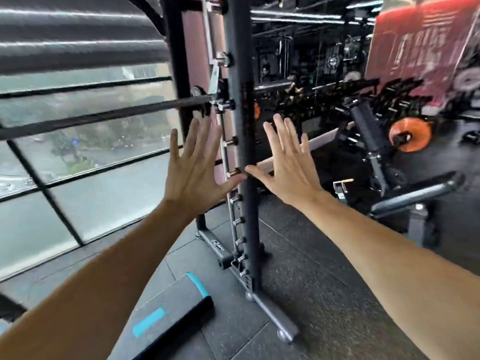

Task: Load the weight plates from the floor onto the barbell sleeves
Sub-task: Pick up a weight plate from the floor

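My left hand (193, 165) and my right hand (288, 162) are raised side by side, palms away, fingers spread, thumbs nearly touching in front of a black rack upright (240, 141). Neither hand holds anything. The barbell (104, 115) runs from the left edge up to the rack at about head height, resting in the rack near a hook (223, 102). An orange weight plate (410, 135) sits on another machine at the right, far from both hands. No plate lies on the floor within view.
A large window fills the left side. A black step platform (166, 315) with teal marks lies on the floor at the bottom. A padded bench (415, 196) stands to the right. The rack's base foot (272, 313) extends toward me. Dumbbell racks line the back.
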